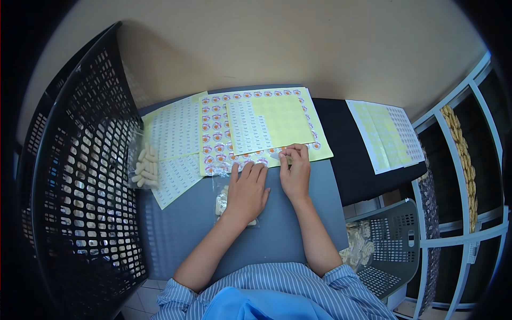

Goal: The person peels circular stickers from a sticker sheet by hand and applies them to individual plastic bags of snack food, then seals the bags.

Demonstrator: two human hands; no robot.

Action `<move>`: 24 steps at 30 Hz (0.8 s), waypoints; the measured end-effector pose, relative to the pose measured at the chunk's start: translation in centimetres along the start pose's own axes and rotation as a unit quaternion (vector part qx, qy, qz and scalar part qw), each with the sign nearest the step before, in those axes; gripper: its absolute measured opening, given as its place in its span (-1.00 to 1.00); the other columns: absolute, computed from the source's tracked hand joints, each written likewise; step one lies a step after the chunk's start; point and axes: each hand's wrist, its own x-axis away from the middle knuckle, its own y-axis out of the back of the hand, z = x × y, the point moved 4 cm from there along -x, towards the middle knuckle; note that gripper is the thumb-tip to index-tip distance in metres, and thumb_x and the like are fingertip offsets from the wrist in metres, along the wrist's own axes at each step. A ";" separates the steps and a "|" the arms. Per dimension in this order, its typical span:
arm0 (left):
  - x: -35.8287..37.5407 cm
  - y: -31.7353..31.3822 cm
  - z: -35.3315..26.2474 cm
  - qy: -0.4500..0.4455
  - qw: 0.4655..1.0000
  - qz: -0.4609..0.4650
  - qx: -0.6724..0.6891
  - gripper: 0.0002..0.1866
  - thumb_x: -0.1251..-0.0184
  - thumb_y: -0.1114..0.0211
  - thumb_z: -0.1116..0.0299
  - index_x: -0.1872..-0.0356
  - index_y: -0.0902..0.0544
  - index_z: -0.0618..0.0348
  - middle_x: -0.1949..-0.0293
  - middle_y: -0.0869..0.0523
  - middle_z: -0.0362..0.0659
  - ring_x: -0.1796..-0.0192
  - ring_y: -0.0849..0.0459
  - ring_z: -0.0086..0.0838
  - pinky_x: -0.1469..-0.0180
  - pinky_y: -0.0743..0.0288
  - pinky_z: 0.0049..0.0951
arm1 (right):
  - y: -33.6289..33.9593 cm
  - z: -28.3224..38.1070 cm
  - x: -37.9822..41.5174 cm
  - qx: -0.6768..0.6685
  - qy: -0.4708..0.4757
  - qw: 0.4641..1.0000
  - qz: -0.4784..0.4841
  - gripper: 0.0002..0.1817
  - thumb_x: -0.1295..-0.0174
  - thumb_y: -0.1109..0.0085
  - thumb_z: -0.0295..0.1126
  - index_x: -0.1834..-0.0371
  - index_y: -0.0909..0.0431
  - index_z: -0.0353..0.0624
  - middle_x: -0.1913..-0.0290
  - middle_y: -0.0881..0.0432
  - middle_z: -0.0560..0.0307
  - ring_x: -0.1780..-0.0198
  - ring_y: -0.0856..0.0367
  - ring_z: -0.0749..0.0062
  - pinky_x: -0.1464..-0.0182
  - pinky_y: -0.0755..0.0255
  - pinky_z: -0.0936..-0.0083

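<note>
My left hand (247,191) lies flat, fingers together, on a clear bag of pale capsule-shaped pieces (220,202) on the grey table (176,229). My right hand (295,172) pinches at the lower edge of a yellow sticker sheet with round orange labels (215,136), fingertips closed on a small label (286,155). A second sheet with small printed labels (250,128) lies on top of it.
A tall black mesh basket (80,181) stands at the left. Another clear bag of pale pieces (145,166) rests beside white label sheets (173,133). More label sheets (384,133) lie at right on a black surface. A grey basket (389,245) and shelving (464,176) stand right.
</note>
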 end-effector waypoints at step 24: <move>-0.5 2.1 1.9 0.011 0.988 0.010 0.155 -0.52 -0.09 -0.24 0.25 -0.03 -0.43 0.23 -0.01 -0.45 -0.14 -0.14 -0.34 -0.30 -0.22 -0.03 -0.14 | 0.8 -0.8 -0.4 -0.094 -0.036 0.994 -0.048 -0.94 -0.17 -0.02 -0.54 0.36 -0.45 -0.34 0.24 -0.40 0.05 0.20 -0.47 0.34 0.20 -0.41 0.51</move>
